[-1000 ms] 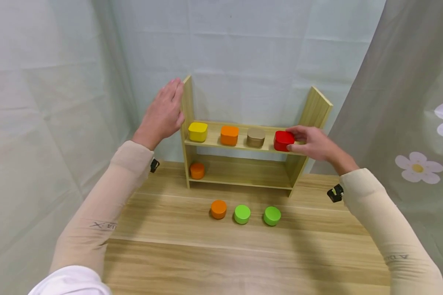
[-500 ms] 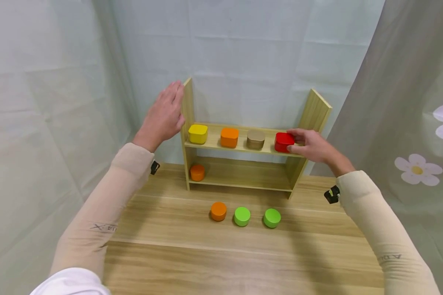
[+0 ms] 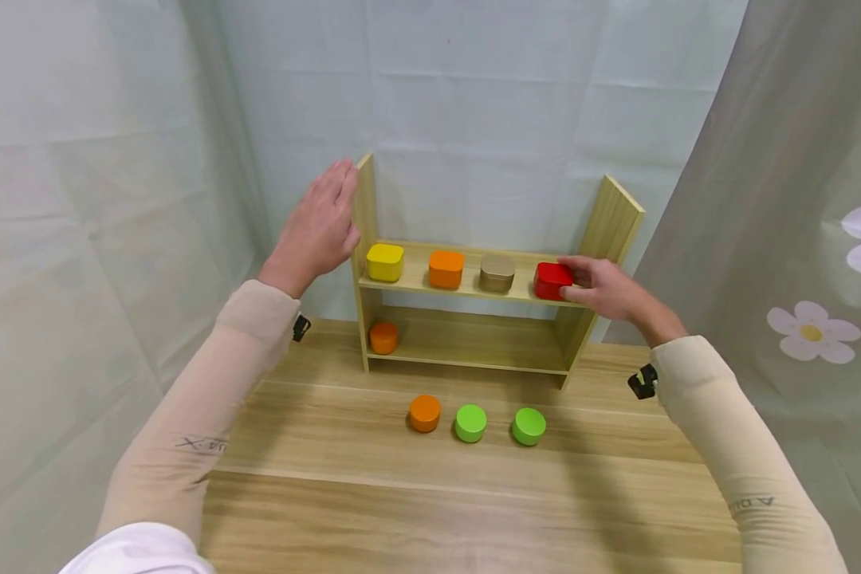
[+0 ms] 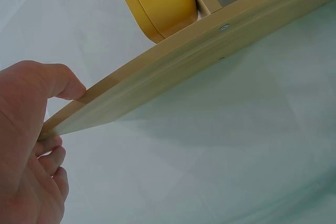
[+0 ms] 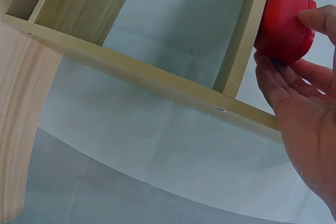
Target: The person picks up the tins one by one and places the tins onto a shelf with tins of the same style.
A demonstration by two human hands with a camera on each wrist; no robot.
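Head view: right hand grip grasps red box on upper shelf; left hand released, flat against side panel (thumb at edge).

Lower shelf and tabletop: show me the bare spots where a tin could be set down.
The lower shelf is free from the orange tin rightward to the right side panel. The table is bare in front of the three round tins. The upper shelf is crowded: four tins, and the right hand holds the red tin.

Matt pale wood shelf, satin-smooth red tin
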